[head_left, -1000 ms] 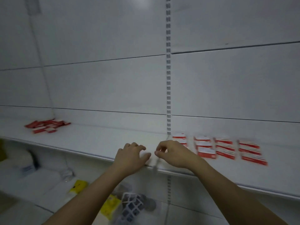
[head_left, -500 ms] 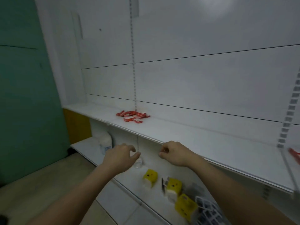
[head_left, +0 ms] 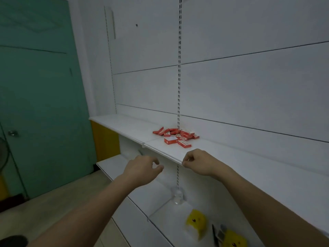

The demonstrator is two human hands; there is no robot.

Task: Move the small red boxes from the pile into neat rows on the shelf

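Note:
A loose pile of small red boxes (head_left: pixel 176 136) lies on the white shelf (head_left: pixel 222 154), just right of the slotted upright. My left hand (head_left: pixel 142 169) hovers below and in front of the shelf edge, fingers loosely curled, holding nothing. My right hand (head_left: pixel 197 162) is at the shelf's front edge, short of the pile, its fingers curled in with nothing visible in them. The neat rows of boxes are out of view.
A lower white shelf (head_left: pixel 160 202) carries yellow boxes (head_left: pixel 196 221), a clear round object (head_left: pixel 178 196) and dark items at bottom right. A green door (head_left: pixel 35 104) stands at the left. A slotted upright (head_left: pixel 179 68) runs up the white back panel.
The view has swung left, from the rows of boxes to the pile, which is now closer and more central. Both hands stay raised near the shelf edge, empty.

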